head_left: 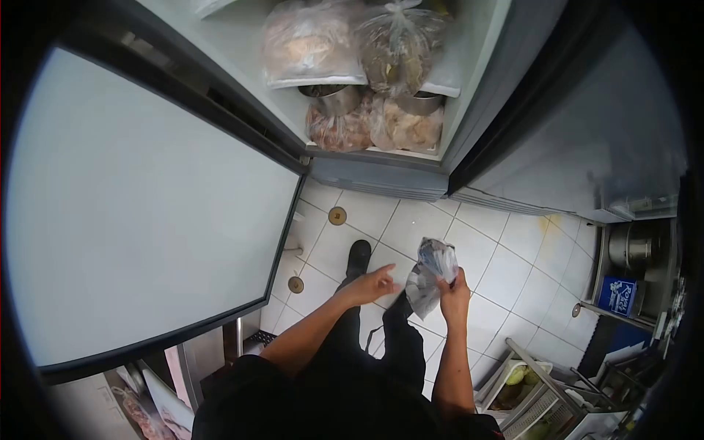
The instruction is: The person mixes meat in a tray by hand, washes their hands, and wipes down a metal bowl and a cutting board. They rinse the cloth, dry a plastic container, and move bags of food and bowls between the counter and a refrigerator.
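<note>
My right hand (pixel 455 293) is closed around the edge of a crumpled clear plastic bag (pixel 434 275), which hangs over the tiled floor in front of my legs. What the bag holds, if anything, is hard to make out. To the left of the bag, my left hand (pixel 374 284) is empty, its fingers apart and pointing toward the bag without touching it. Ahead stands an open refrigerator with bagged food on its shelves: a pale bag (pixel 312 48) and a darker knotted bag (pixel 402 55) above, a reddish bag (pixel 341 126) and a pale one (pixel 411 123) below.
The open refrigerator door (pixel 154 213) spans the left side. A closed grey door (pixel 579 125) stands at the right. Metal pots (pixel 632 246) and a blue box (pixel 618 295) sit on a right-hand shelf, above crates with green produce (pixel 517 375). Round drains mark the floor.
</note>
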`<action>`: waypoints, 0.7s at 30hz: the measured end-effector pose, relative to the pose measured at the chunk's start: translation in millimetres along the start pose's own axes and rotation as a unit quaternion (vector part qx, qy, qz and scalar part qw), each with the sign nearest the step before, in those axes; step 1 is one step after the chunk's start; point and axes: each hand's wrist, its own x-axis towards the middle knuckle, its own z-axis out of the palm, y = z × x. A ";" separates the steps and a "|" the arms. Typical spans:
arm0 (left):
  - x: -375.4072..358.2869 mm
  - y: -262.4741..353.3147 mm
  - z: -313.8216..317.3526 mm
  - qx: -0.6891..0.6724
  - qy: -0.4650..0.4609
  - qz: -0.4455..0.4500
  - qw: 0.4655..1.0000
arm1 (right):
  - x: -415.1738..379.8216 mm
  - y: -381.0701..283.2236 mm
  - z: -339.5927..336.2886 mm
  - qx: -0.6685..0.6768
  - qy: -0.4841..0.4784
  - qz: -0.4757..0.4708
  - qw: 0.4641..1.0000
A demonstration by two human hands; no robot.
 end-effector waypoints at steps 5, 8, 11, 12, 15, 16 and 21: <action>60.9 -6.0 -119.8 -0.100 0.318 0.090 0.939 | 16.2 -1.0 29.6 -0.006 -0.028 -0.025 0.999; 103.6 33.7 -243.1 0.082 0.545 0.182 0.815 | 27.4 26.4 71.2 0.002 -0.038 -0.018 0.999; 149.5 64.1 -325.5 0.168 0.582 0.215 0.766 | 35.2 49.9 94.8 -0.050 -0.035 -0.005 0.998; 163.2 68.4 -342.0 0.166 0.572 0.201 0.778 | 34.9 52.3 99.4 -0.059 -0.035 -0.003 0.998; 182.0 77.9 -367.0 0.130 0.551 0.155 0.810 | 33.8 54.2 109.1 -0.061 -0.049 0.021 0.997; 182.2 82.7 -369.3 0.098 0.548 0.138 0.819 | 34.8 55.2 111.8 -0.068 -0.051 0.022 0.996; 137.8 84.1 -336.6 0.016 0.550 0.189 0.814 | 32.9 25.8 103.8 -0.054 -0.045 0.027 0.997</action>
